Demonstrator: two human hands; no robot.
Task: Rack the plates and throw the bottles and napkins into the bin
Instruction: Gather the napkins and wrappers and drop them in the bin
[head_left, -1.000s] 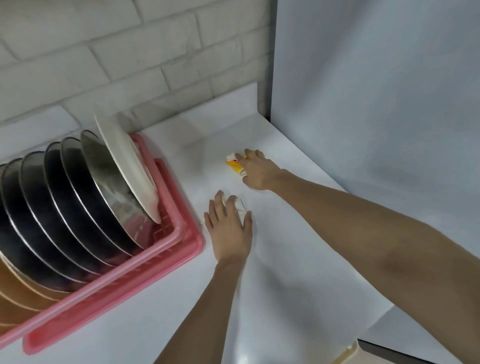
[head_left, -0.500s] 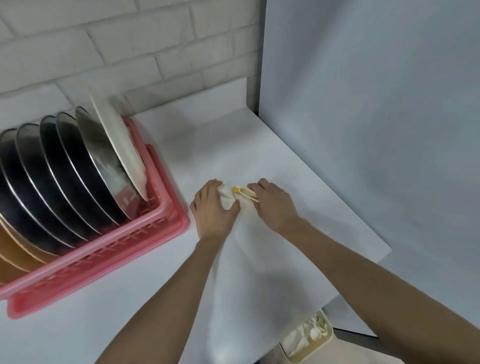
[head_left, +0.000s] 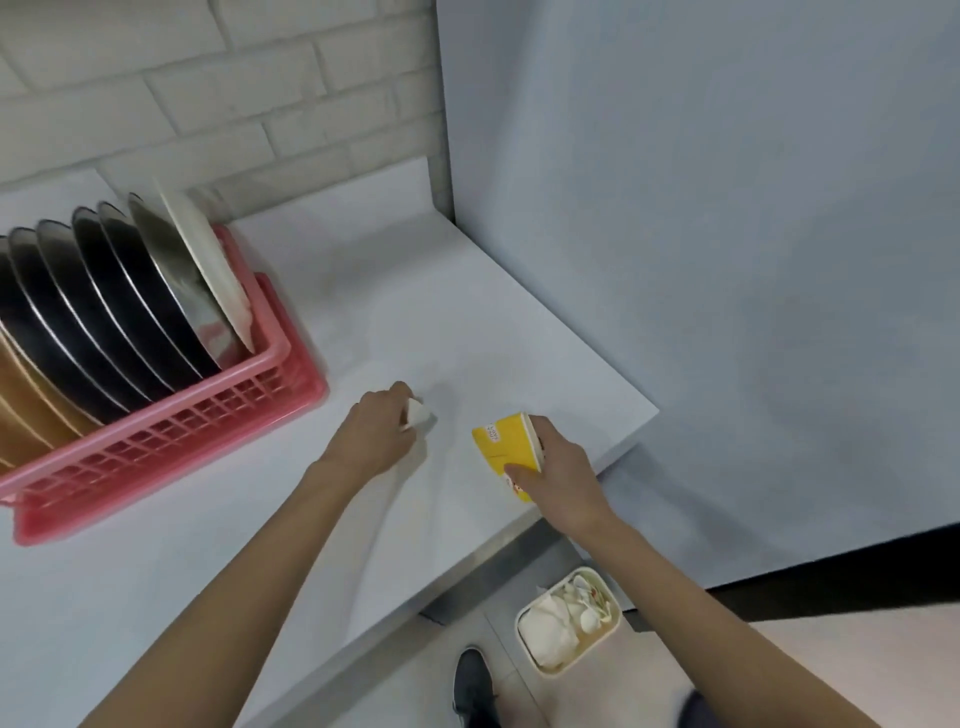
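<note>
My right hand (head_left: 563, 475) grips a yellow paper cup (head_left: 506, 449) tipped on its side above the counter's near right corner. My left hand (head_left: 379, 436) is closed on a white napkin (head_left: 418, 414), low over the white counter (head_left: 457, 322). A pink dish rack (head_left: 171, 436) at the left holds several plates (head_left: 119, 312) standing on edge, steel ones and a white one at the right end. On the floor below the counter's edge stands a cream bin (head_left: 610, 636) with white rubbish inside.
A white brick wall runs along the back, and a plain white panel (head_left: 701, 234) closes the right side. The counter's right edge ends just beyond my right hand. A dark shoe (head_left: 470, 680) is on the tiled floor beside the bin.
Both hands have pulled back from the counter's middle toward its near right edge, each carrying its item. The cup now shows clearly, and the bin has come fully into sight.
</note>
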